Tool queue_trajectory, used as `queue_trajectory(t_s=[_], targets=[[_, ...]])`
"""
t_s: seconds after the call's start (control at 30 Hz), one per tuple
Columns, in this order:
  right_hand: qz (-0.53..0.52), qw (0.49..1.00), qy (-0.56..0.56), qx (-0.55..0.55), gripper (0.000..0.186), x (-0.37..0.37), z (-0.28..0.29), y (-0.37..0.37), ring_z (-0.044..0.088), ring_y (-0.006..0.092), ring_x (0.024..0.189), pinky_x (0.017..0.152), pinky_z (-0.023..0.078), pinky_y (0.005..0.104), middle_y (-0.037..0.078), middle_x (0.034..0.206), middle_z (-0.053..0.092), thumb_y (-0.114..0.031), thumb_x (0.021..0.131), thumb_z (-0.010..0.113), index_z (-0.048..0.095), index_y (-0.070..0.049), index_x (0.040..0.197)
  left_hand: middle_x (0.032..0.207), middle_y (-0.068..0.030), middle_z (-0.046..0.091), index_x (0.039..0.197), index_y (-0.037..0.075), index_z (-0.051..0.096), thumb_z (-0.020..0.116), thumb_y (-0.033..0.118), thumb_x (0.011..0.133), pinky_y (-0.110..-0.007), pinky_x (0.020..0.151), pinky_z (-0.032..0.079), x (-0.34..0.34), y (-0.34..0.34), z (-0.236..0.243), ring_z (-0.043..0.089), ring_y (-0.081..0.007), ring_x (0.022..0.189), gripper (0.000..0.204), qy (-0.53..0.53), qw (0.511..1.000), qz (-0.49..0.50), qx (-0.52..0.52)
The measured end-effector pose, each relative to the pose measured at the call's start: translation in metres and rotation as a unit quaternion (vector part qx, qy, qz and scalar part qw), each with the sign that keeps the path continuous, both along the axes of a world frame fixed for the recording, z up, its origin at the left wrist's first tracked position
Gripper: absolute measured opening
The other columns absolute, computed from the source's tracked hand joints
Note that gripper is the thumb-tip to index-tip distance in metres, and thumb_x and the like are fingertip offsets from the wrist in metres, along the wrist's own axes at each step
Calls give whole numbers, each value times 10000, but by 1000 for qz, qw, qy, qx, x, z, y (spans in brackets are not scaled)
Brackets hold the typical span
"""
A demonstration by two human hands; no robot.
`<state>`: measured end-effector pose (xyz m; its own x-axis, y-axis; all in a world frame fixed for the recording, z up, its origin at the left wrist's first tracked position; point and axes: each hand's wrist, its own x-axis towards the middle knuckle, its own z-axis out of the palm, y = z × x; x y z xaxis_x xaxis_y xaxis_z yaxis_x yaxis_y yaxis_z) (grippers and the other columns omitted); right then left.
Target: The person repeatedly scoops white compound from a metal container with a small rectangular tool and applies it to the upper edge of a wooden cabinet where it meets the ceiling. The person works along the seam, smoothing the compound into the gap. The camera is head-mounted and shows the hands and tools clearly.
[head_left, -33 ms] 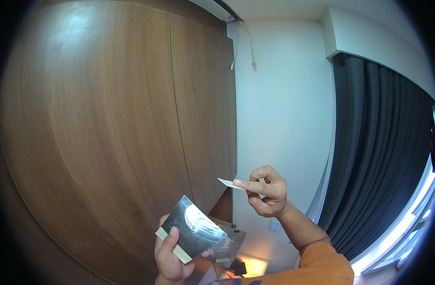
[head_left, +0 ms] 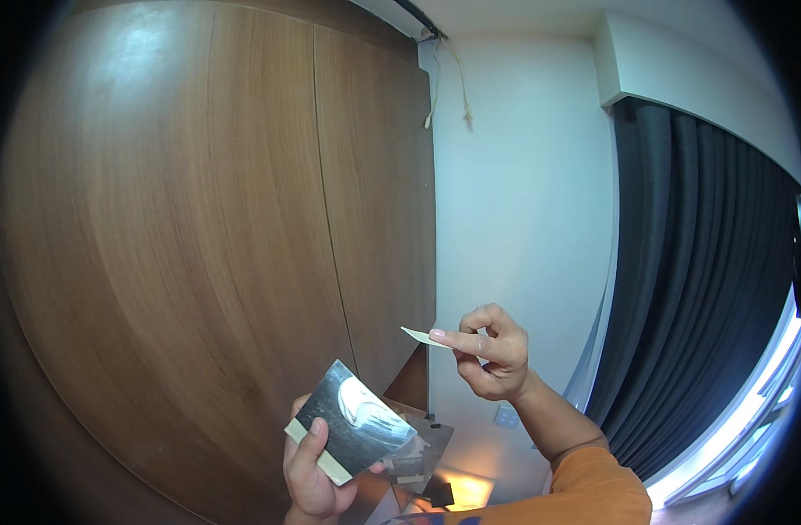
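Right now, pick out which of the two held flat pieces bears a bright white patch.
The larger plate, in the left hand: its dark face carries the patch. The smaller piece, in the right hand, looks plain and pale.

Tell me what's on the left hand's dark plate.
A white smear on the dark plate; the left hand has its thumb across the pale strip. The underside and what the smear covers are hidden.

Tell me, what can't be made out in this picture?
All in the head view:
underside of the dark plate, facing away;
part of the left hand, behind the plate;
one end of the pale piece, covered by the right hand;
rest of the window, cut off by the dark rim.
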<state>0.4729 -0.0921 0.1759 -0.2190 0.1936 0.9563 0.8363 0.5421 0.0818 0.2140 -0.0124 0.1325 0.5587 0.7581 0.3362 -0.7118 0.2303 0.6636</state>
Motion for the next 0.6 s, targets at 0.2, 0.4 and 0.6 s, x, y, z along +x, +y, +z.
queue_trajectory(t_s=[0.2,0.4,0.6], targets=[[4,999,-31,9,615,5,2,4,544,137,702,590,448,293,32,900,586,98,654,644,792,-129,1206,1116,-198,649,1292,34,451,515,263,1025,-360,500,633,5,2,2,735,-288,860,358,-10,999,1,44],[-10,994,-105,38,444,5,38,1,506,105,734,668,385,288,-32,966,703,-9,715,790,829,-221,1103,1102,-227,646,1289,-29,444,558,227,1003,-386,539,666,-3,11,22,744,-308,874,400,25,994,9,108],[-69,962,-253,83,322,-13,62,0,449,86,710,708,315,261,-148,959,724,-231,734,822,831,-300,1049,1089,-257,649,1265,-76,434,499,113,1040,-387,670,643,-12,15,38,729,-282,864,302,53,989,27,139]])
